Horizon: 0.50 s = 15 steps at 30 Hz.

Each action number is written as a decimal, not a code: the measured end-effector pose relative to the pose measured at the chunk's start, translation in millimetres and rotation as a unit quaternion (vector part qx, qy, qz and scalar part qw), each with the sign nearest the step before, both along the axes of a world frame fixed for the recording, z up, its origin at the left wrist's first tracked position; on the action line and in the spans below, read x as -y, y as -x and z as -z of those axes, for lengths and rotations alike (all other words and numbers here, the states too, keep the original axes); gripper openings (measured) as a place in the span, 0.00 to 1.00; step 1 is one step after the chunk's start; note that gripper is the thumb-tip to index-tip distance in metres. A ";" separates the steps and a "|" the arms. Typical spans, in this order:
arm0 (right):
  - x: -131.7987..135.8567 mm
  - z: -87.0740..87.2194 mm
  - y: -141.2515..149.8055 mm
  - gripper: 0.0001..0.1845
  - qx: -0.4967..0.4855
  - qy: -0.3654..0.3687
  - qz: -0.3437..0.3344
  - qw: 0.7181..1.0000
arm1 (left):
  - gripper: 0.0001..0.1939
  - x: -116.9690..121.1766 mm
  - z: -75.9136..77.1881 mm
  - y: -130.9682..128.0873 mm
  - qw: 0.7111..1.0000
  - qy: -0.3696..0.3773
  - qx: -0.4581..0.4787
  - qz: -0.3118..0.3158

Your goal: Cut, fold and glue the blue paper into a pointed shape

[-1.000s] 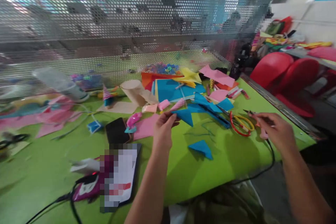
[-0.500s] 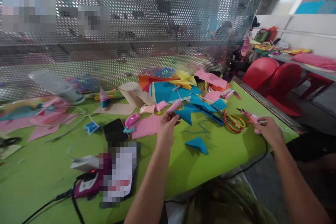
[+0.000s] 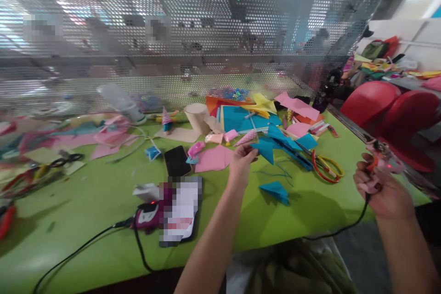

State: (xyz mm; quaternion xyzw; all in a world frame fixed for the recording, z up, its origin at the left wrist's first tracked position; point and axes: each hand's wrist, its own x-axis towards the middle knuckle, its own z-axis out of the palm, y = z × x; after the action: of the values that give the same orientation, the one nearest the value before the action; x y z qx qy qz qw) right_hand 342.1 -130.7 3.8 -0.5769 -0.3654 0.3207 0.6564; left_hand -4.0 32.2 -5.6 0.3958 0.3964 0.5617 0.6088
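Observation:
My left hand (image 3: 241,161) pinches a folded blue paper piece (image 3: 264,148) and holds it just above the green table (image 3: 86,206). My right hand (image 3: 382,190) is closed around a pink glue gun (image 3: 378,161), lifted over the table's right edge, its black cord (image 3: 339,228) trailing down off the table. A second folded blue paper piece (image 3: 276,189) lies on the table between my hands. Red and yellow scissors (image 3: 325,166) lie just beyond it.
Stacked coloured paper sheets (image 3: 241,117), a brown paper roll (image 3: 195,117) and pink scraps (image 3: 213,158) crowd the table's far side. A black phone (image 3: 177,161) and a corded device (image 3: 148,213) lie near the front. A perforated metal screen (image 3: 193,41) backs the table; red chairs (image 3: 379,105) stand right.
My right hand has picked the glue gun up from the table by the scissors and raised it toward me. The left hand kept its hold on the blue paper; the view shifted.

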 end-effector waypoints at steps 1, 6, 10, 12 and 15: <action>0.2 -2.0 8.8 0.13 -0.047 0.001 -0.008 0.999 | 0.19 0.6 0.5 -1.2 1.000 0.003 0.000 0.003; -12.0 -9.0 54.6 0.15 -0.105 0.027 -0.077 0.991 | 0.17 4.4 3.1 -8.1 1.000 0.017 0.012 0.009; -31.0 -11.7 89.7 0.18 -0.091 0.039 -0.148 0.984 | 0.13 8.3 4.2 -11.0 1.000 0.008 0.013 0.019; -39.5 -9.5 102.9 0.16 -0.060 0.041 -0.164 0.984 | 0.12 8.9 5.3 -11.7 1.000 0.009 0.016 0.017; -49.2 -2.2 114.9 0.17 0.001 0.016 -0.187 0.982 | 0.11 7.7 7.9 -12.7 0.999 0.019 0.024 0.019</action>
State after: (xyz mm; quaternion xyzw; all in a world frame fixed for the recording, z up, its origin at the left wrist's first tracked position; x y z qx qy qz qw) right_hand 227.2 -81.5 6.0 -0.5094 -0.4623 0.4427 0.5751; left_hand 8.7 24.4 -13.6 0.3784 0.3846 0.5515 0.6361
